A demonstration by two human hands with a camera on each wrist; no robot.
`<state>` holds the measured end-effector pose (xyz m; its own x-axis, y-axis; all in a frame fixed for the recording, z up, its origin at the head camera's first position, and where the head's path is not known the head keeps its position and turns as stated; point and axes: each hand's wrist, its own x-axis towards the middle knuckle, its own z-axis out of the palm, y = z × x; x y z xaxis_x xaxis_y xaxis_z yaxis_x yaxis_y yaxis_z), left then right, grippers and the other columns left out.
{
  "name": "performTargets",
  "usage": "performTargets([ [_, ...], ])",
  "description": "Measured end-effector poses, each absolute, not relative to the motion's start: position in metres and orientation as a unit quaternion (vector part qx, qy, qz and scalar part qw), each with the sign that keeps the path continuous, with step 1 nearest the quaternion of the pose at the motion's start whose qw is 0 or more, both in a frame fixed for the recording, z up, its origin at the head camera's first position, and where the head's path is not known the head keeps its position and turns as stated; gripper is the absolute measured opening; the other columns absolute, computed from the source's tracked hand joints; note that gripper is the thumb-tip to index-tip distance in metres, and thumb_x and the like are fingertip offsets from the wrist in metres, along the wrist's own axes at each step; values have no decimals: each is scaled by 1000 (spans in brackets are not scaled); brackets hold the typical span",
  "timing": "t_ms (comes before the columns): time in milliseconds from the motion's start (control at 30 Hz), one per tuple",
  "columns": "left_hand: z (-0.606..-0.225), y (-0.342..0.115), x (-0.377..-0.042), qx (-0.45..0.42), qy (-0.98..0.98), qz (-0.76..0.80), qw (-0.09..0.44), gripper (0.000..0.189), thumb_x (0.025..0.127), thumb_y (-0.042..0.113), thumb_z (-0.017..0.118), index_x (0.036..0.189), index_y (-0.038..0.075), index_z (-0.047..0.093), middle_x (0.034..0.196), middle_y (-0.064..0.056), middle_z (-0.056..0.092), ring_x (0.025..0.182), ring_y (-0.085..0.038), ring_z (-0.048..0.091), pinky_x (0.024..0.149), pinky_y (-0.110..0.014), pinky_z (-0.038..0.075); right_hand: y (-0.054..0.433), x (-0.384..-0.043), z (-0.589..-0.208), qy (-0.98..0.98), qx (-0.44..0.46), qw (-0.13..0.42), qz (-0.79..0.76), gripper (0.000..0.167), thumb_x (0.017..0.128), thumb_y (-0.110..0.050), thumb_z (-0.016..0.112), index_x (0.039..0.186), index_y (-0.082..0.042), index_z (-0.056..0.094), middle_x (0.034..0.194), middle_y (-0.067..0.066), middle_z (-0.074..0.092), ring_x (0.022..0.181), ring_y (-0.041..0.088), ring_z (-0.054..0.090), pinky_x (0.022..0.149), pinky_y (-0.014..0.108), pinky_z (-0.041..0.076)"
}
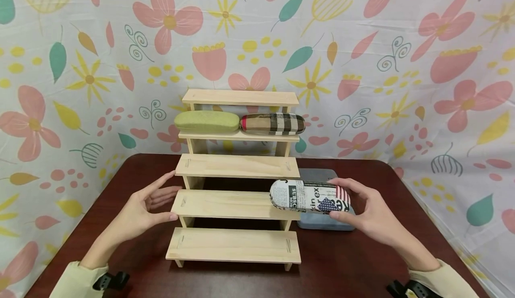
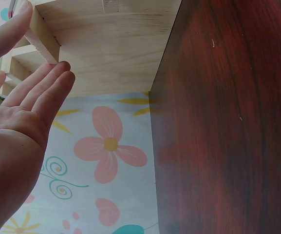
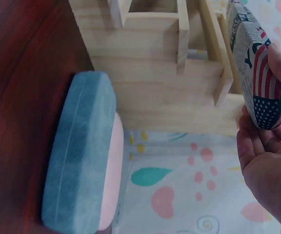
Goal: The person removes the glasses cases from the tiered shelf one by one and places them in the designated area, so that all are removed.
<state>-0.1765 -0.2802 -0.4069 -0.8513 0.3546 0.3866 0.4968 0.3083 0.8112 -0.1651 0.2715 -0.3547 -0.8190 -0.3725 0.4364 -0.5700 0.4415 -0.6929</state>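
My right hand [image 1: 368,206] pinches a newspaper-print glasses case [image 1: 307,196] by its right end, thumb below and fingers above. The case lies level, its left part in front of the second step from the bottom; whether it touches the board is unclear. At the left side of the wooden step shelf [image 1: 237,166], my left hand [image 1: 142,204] has its fingers extended, with fingertips at the board ends. In the left wrist view those fingers [image 2: 45,92] meet a board's end. On the second-highest step sit a green glasses case [image 1: 207,122] and a plaid glasses case [image 1: 273,124], end to end.
Right of the shelf, a blue case [image 3: 79,151] lies on the dark red-brown table [image 1: 141,262], partly behind my right hand in the head view. A pink surface [image 3: 112,170] shows beside it in the right wrist view. A flower-printed cloth [image 1: 257,34] hangs behind.
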Motion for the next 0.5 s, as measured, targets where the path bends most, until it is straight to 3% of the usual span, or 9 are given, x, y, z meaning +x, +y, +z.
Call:
performTargets([
  [500, -406, -281, -176, -260, -805, -530, 59, 101, 83, -1, 89, 166, 21, 36, 139, -19, 66, 129, -15, 63, 99, -26, 54, 311, -150, -366, -862, 260, 126, 416, 68, 77, 4, 91, 137, -14, 66, 123, 1, 71, 95, 14, 67, 82, 18, 49],
])
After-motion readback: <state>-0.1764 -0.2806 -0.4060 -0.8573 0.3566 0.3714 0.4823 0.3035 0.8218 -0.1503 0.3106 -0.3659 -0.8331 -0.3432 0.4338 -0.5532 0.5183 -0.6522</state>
